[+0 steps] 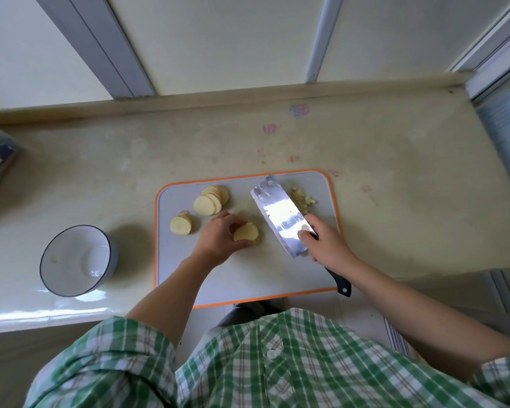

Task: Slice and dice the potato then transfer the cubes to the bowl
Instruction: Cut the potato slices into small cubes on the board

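– Hands first: how are they occupied?
– A stack of potato slices [246, 232] is pinched by the left hand [215, 240], probably to be steadied for cutting; the cleaver [280, 216] is grasped at its handle by the right hand [327, 245].
– And the other pieces?
– They are spread on the board [248, 275]: end piece [180, 225], fanned slices [211, 200], cubes [304, 198] at right. The held stack is leaned, its face turned toward the blade.

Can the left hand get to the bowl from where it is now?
Probably yes: the bowl sits left of the board with bare counter between, though the left hand holds potato slices.
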Demonstrator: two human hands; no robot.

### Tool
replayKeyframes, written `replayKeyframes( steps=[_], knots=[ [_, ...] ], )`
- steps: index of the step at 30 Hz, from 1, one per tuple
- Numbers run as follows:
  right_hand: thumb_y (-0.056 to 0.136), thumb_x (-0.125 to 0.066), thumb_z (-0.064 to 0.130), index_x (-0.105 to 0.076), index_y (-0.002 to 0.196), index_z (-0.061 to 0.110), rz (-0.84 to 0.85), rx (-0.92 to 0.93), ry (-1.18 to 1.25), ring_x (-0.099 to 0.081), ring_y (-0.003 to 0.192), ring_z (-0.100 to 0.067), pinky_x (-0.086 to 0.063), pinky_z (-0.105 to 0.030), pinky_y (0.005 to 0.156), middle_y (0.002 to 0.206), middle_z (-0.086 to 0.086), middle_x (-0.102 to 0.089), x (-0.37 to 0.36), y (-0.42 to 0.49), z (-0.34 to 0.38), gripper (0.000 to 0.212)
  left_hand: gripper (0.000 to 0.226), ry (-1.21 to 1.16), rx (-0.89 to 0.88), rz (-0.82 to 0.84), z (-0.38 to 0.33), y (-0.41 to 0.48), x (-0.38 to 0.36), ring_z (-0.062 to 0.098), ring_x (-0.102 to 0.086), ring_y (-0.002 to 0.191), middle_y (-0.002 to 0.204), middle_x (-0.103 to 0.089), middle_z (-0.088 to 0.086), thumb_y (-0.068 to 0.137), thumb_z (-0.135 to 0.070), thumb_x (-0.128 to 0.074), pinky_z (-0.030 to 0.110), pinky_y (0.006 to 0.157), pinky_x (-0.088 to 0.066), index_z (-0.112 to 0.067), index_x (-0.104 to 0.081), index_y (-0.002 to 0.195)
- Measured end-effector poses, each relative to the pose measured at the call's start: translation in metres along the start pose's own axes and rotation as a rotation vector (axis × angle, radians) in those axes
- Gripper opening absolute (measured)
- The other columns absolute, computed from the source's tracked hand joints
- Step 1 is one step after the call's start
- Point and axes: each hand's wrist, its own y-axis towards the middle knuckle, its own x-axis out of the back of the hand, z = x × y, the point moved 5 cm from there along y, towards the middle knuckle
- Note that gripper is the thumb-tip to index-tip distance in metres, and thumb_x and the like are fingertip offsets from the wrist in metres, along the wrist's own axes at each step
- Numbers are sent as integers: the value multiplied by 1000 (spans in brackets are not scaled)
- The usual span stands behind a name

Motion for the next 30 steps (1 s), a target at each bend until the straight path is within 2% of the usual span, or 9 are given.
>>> replayKeyframes(
  steps=[5,10,13,17,19,23,26,28,30],
  knots=[
    [94,-46,14,-45,102,10,37,-107,97,-43,39,-12,-34,-25,44,58,-6,-40,-8,-7,-6,9,43,8,68,-32,2,-1,-3,14,-55,78,94,-55,1,69,-31,-83,23,70,-43,-14,-65,104],
    [92,-45,13,-44,89,5,34,-136,224,-44,44,-18,-34,-29,44,66,-8,-42,-27,-11,-5,9,42,-69,181,-87,8,-3,-8,12,-54,74,92,-61,3,71,-35,-81,15,61,-35,-13,-67,103],
    [93,-44,13,-37,82,8,19,-159,257,-43,43,-17,-33,-29,43,63,-8,-40,-38,-10,0,14,46,-115,227,-112,11,-6,-12,11,-54,72,93,-63,2,70,-37,-82,16,62,-37,-12,-67,106],
    [93,-42,14,-41,92,1,-31,-181,256,-45,41,-14,-35,-29,44,66,-11,-44,-44,-9,2,12,44,-130,253,-142,10,-9,-14,10,-53,73,95,-64,3,75,-39,-77,13,59,-34,-14,-67,109],
    [94,-42,13,-42,88,7,-38,-169,258,-45,40,-14,-35,-29,43,65,-9,-43,-46,-9,2,9,42,-149,248,-158,9,-10,-14,12,-56,77,97,-64,3,77,-38,-75,17,65,-38,-13,-67,109],
    [95,-42,12,-36,74,23,-27,-134,229,-44,40,-14,-34,-26,41,60,-1,-42,-52,-13,6,24,39,-167,222,-168,10,-13,-14,17,-61,82,96,-66,4,79,-39,-72,25,73,-46,-13,-67,108],
    [97,-42,16,-43,91,17,-1,-107,138,-48,40,-14,-38,-25,43,60,-1,-42,-55,-13,5,6,38,-285,249,-182,8,-17,-11,19,-64,78,86,-66,2,79,-40,-67,35,76,-55,-14,-66,107],
    [97,-43,18,-43,110,8,6,-110,85,-49,40,-10,-38,-23,45,61,-6,-44,-52,-12,3,16,35,-448,305,-188,6,-22,-7,18,-66,74,84,-67,1,81,-31,-66,34,73,-55,-10,-64,110],
    [98,-43,17,-41,118,6,23,-106,60,-46,36,-3,-36,-17,43,63,-11,-46,-50,-11,3,24,43,-603,358,-205,7,-27,-2,19,-66,75,88,-67,5,76,-30,-65,29,72,-53,-9,-62,113]
  ],
)
